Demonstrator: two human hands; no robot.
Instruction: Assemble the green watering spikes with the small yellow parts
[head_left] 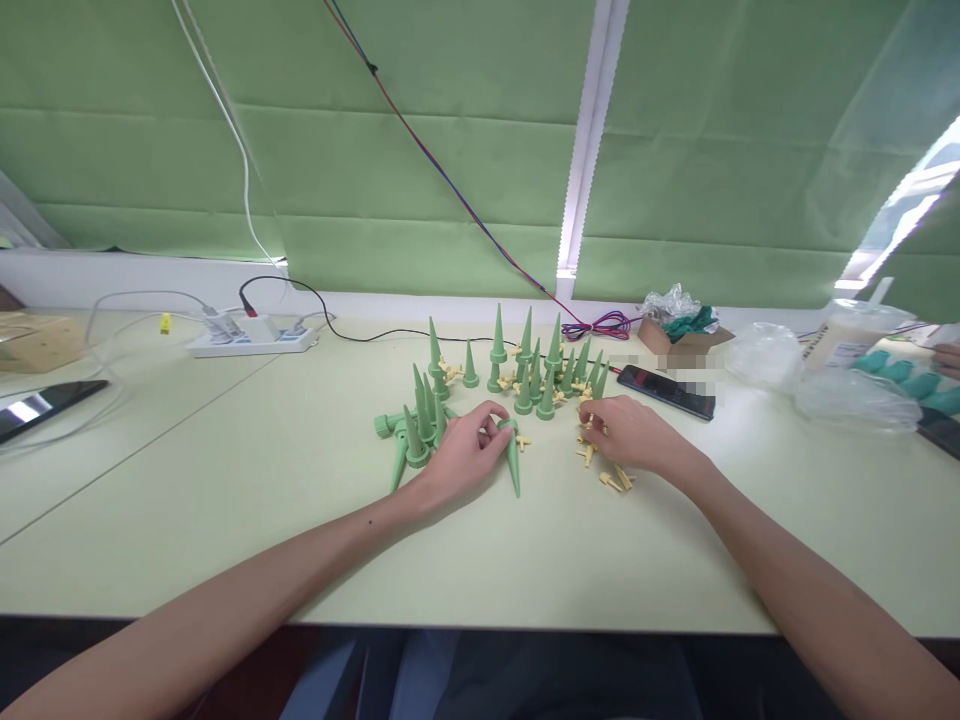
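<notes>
My left hand (pixel 470 450) is closed around the wide end of a green plant watering spike (pixel 513 465), whose tip points down toward the front of the table. My right hand (pixel 628 432) reaches with curled fingers into a scatter of small yellow plastic valves (pixel 589 452). What its fingertips pinch, if anything, is hidden. One yellow valve (pixel 523 441) lies just right of the held spike. More green spikes (pixel 535 385) stand upright behind both hands, with yellow valves among them. Left of my left hand, other green spikes (pixel 417 440) stand or lie together.
A black phone (pixel 666 391) on a cable lies behind my right hand. Farther right are a cardboard box (pixel 686 348), plastic bags (pixel 855 400) and a drink cup (pixel 844 340). A white power strip (pixel 255 340) and a tablet (pixel 49 405) lie left. Part of another person's hand (pixel 949 360) shows far right.
</notes>
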